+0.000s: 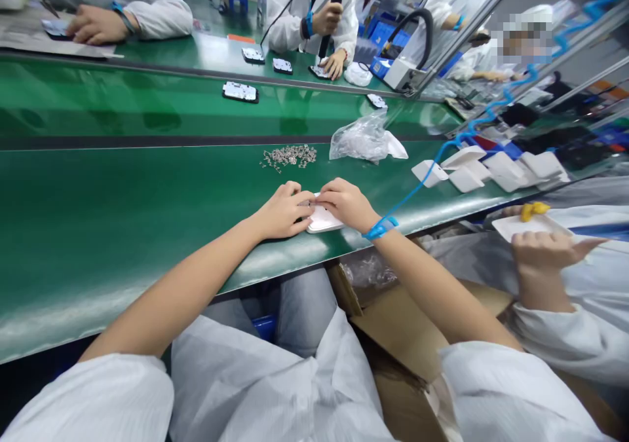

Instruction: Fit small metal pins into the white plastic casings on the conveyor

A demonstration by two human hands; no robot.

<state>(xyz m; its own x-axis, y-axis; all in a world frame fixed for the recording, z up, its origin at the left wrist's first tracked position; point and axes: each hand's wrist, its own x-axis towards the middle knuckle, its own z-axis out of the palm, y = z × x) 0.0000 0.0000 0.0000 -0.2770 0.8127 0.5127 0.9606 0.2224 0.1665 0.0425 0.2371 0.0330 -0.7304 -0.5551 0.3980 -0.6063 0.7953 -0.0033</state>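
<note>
A white flat plastic piece [324, 219] lies on the green bench near its front edge, between my two hands. My left hand [286, 211] is closed on its left side, fingers bent over the edge. From the right, my right hand [348, 204] reaches over the top of the same piece, its fingertips pinched together near the left fingertips. Anything small between the fingertips is too hidden to make out. Beyond my hands is a pile of small metal parts [291, 156], with a clear plastic bag [363, 139] to its right.
Several white plastic pieces [506, 170] lie at the right on the bench [122, 219]. A blue coiled cord [417, 186] runs to my right wrist. Devices [240, 92] sit on the green strip beyond. At the right, another person's hand [543, 258] holds a white piece.
</note>
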